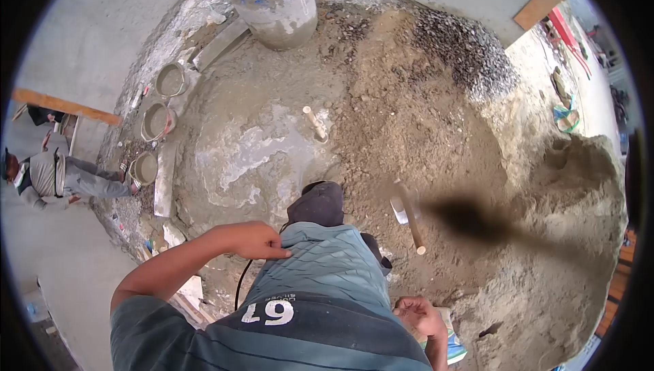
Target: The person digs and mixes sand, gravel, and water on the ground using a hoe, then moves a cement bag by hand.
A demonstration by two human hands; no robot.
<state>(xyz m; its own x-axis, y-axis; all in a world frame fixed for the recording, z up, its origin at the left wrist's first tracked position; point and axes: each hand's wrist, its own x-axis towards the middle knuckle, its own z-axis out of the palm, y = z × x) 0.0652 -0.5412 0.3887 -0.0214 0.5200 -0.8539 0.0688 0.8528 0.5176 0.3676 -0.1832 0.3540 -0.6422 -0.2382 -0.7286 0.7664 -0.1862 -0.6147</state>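
Up close, the shirt (pixel 334 262) shows what looks like "61"; the left hand (pixel 259 240) has fingers pinching its front, the right hand's (pixel 424 318) curl beside it, grip unclear! Beyond, a dark blur (pixel 470 220) covers sand (pixel 422 112); wet mortar (pixel 231 126), buckets (pixel 158 123), then the barrel (pixel 285 22)!

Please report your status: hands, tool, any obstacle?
Left hand at shirt, right hand beside it, no tool held. Wooden handle at wet grey mix. Dark blur hides part of sandy heap.
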